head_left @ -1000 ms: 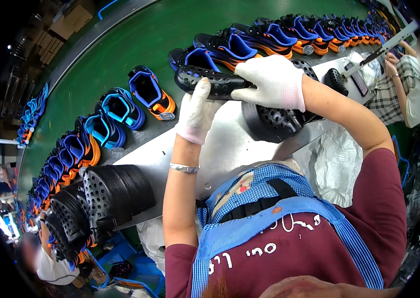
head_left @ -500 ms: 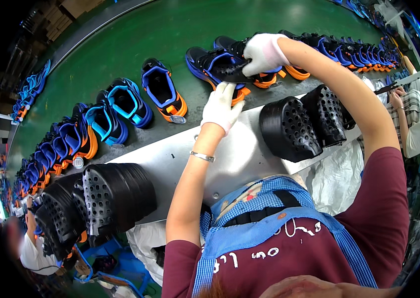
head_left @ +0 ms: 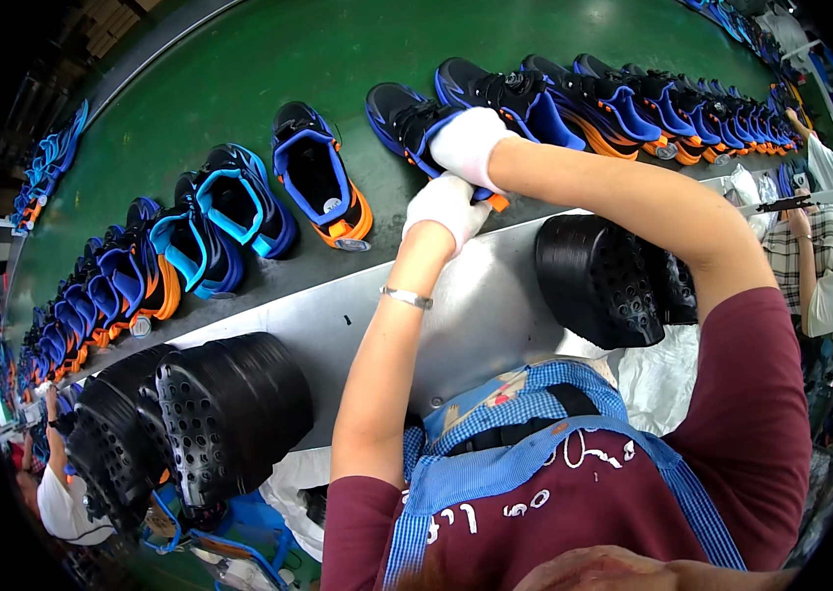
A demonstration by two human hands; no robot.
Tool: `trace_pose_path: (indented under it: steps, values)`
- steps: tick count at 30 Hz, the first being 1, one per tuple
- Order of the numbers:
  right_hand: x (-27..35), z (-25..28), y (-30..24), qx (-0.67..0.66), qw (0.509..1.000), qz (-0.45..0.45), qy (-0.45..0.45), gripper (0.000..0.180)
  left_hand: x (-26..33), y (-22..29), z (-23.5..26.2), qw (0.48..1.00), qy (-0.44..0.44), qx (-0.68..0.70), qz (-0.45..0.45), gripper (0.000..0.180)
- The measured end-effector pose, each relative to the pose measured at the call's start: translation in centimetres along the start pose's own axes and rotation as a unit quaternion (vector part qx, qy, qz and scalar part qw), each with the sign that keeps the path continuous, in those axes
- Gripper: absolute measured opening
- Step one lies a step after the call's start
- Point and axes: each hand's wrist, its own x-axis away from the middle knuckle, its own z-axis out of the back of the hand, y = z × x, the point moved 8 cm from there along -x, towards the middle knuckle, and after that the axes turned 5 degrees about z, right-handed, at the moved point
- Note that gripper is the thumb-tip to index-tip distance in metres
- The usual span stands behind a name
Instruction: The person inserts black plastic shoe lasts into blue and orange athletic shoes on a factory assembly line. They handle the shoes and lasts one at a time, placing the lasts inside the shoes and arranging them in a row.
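A black sneaker [head_left: 403, 120] with blue lining and an orange heel lies on the green conveyor, toe pointing away. My white-gloved left hand [head_left: 444, 209] is closed around its heel end, fingertips partly covered. Over the shoe's opening, my gloved right hand [head_left: 474, 146] presses down, its fingers hidden inside or behind the shoe. No insole shows now; the opening is mostly covered by the gloves. Just right of my hands stands another black and blue sneaker [head_left: 480, 87]. To the left sits a single orange-heeled sneaker [head_left: 310, 175].
Rows of sneakers [head_left: 126, 276] line the conveyor [head_left: 210, 108] on both sides. A metal ledge [head_left: 357, 330] runs along my side. Stacks of black perforated insoles stand at its left [head_left: 239, 404] and right [head_left: 599, 281]. Other people work at both far sides.
My right hand has moved down and left over the sneaker's opening. The black insole it held above the shoe is out of sight. My left hand stays at the heel.
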Motion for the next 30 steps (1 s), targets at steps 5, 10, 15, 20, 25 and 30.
trace_pose_path:
  steps: [5, 10, 15, 20, 25, 30]
  values:
    - [-1.7, 1.7, 1.2, -0.127, 0.988, -0.075, 0.035, 0.039, -2.1, 1.0, 0.8, 0.995, -0.078, -0.063, 0.016, 0.041]
    - [-0.9, 1.8, -0.1, -0.010, 0.998, -0.039, -0.054, 0.024, -1.1, -0.3, 0.3, 0.978, -0.178, -0.038, 0.103, 0.036]
    - [-1.3, 0.7, 0.4, 0.031, 0.996, -0.033, -0.081, 0.024, -1.7, -0.2, 0.1, 0.983, -0.146, -0.067, 0.085, 0.044]
    - [-0.5, 1.0, 0.9, -0.037, 0.998, -0.014, -0.053, 0.035, -1.0, 1.0, -0.1, 0.983, -0.119, -0.124, 0.071, 0.046]
    - [8.4, 7.6, 1.7, -0.090, 0.994, 0.050, 0.025, 0.034, 1.7, 1.7, 1.8, 0.993, 0.014, -0.093, 0.069, 0.048]
    - [22.8, 12.8, 8.9, -0.079, 0.974, -0.067, 0.201, 0.031, 3.1, -2.7, 4.6, 0.978, 0.114, -0.154, 0.083, 0.042]
